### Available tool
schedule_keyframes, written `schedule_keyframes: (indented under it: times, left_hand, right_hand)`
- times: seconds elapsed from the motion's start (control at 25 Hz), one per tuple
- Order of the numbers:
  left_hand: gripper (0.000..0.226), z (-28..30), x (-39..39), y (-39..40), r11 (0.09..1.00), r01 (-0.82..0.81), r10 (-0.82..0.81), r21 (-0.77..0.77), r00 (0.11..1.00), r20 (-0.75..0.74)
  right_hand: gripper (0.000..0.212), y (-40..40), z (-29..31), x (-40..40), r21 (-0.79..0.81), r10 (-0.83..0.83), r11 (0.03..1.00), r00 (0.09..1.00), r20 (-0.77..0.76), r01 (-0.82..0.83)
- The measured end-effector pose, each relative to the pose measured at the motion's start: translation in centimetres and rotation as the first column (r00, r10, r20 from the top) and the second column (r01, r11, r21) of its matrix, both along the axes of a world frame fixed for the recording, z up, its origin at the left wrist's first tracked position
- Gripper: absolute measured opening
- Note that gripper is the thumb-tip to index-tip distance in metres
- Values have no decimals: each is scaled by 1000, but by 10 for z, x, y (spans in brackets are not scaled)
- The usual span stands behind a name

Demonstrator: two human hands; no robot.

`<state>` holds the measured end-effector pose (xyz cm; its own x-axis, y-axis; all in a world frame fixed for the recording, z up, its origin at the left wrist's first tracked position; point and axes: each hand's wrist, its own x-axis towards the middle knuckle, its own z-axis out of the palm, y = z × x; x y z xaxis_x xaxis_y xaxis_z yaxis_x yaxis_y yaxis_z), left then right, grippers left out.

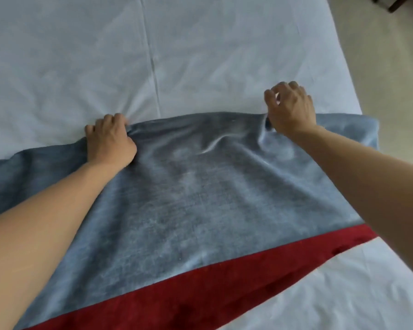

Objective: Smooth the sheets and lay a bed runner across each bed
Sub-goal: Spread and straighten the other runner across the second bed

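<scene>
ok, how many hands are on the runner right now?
2. The left hand grips the far edge of the blue-grey plush bed runner with a red border, left of centre; the right hand rests at the same edge further right, fingers curled, grip unclear.

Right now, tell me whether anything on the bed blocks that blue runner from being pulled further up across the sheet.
Nothing visible does. The blue plush bed runner with the red band lies directly on the white sheet, which is bare beyond its far edge. The left hand grips that edge; the right hand hovers curled above it.
</scene>
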<state>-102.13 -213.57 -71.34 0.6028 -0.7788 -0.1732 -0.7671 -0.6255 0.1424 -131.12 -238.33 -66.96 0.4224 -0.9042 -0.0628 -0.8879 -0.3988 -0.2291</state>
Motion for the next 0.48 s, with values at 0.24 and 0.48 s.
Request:
schedule_keyframes:
  times: [0.24, 0.48]
  left_hand:
    - [28, 28, -122, -105, 943, 297, -314, -147, 943, -109]
    - [39, 50, -241, -225, 950, 245, -138, 191, 883, -449]
  right_hand:
    - [40, -52, 15, -140, 122, 39, 992, 980, -193, -15]
    - [44, -117, 3, -212, 244, 155, 965, 962, -225, -99]
